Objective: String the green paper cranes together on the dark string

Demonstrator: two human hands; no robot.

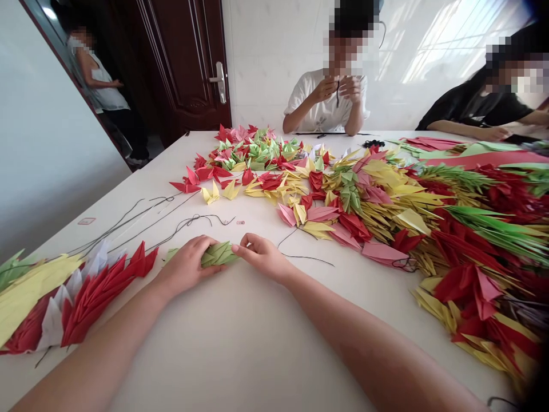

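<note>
A stack of green folded paper pieces (218, 254) lies low over the white table (240, 343). My left hand (193, 260) wraps round its left part, thumb above and fingers below. At its right end, my right hand (259, 254) has thumb and forefinger pinched together, touching the tip; whether something thin is between them is too small to tell. Left of my left hand are strung red folded pieces (103, 292), with white and yellow ones beside them. Dark cords (180, 226) trail over the table beyond my left hand.
Heaps of red, yellow, pink and green folded paper (386, 194) cover the right and far side. Across the table a person in white (321, 103) holds a dark cord; another in black (472, 109) sits at right. A third person (100, 80) stands by the door (184, 63).
</note>
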